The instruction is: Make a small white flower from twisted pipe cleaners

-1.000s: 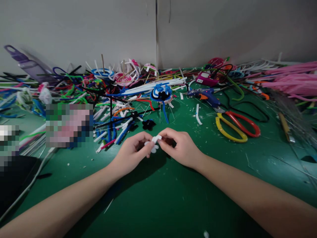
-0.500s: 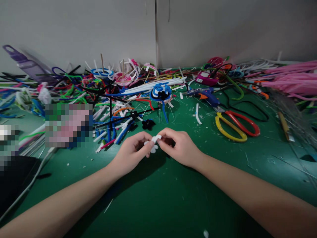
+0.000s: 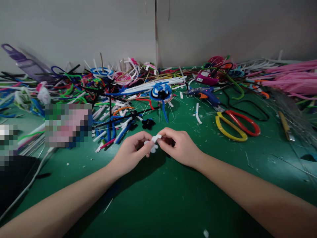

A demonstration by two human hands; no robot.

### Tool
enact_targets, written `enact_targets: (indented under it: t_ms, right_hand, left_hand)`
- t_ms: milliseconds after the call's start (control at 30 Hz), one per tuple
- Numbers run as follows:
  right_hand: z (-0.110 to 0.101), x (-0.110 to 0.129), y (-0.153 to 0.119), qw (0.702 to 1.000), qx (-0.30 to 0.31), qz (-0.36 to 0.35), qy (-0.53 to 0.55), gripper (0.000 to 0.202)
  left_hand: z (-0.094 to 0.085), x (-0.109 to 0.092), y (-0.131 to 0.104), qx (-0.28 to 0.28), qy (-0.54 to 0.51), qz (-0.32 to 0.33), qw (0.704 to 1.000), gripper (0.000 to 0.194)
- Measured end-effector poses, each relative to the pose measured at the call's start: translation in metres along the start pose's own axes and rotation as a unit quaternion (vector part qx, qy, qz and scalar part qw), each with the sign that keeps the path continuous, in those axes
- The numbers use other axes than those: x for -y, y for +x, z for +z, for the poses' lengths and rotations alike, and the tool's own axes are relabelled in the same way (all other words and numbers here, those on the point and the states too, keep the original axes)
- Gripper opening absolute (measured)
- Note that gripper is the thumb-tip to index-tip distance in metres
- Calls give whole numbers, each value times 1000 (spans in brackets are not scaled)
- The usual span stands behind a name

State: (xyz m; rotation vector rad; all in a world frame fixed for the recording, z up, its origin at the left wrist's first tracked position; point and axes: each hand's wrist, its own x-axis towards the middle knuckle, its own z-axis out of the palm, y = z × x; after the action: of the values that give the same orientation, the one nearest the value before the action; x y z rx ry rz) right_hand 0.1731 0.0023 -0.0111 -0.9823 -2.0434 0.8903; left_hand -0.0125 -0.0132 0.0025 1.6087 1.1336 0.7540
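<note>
Between my hands is a small white pipe cleaner (image 3: 154,148), bent into petal-like loops. My left hand (image 3: 132,151) is closed, its thumb and fingers pinching the looped part. On the other side my right hand (image 3: 178,145) pinches the short upper end of the same piece between thumb and forefinger. The fingers cover part of the loops. Just beyond my hands lies a black flower shape (image 3: 148,124). Farther back sits a blue, white and black coiled pipe-cleaner piece (image 3: 160,93) with a blue tail.
Scissors (image 3: 231,132) with yellow and red handles lie to the right, near a blue glue gun (image 3: 209,97). A craft knife (image 3: 285,125) rests farther right. Pipe cleaners (image 3: 153,86) heap along the wall. A purple bottle (image 3: 29,66) leans at back left; a white cable (image 3: 37,173) crosses the left side.
</note>
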Motion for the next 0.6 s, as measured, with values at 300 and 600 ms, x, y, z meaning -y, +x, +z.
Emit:
enact_targets:
  t_ms: [300, 600]
  right_hand:
    - [0, -2, 0, 1000, 10, 5, -5, 11]
    - [0, -1, -1, 1000, 18, 10, -5, 11]
  left_hand:
    - [0, 0, 0, 1, 5, -9, 1000, 16]
    - [0, -1, 0, -1, 0, -7, 1000, 16]
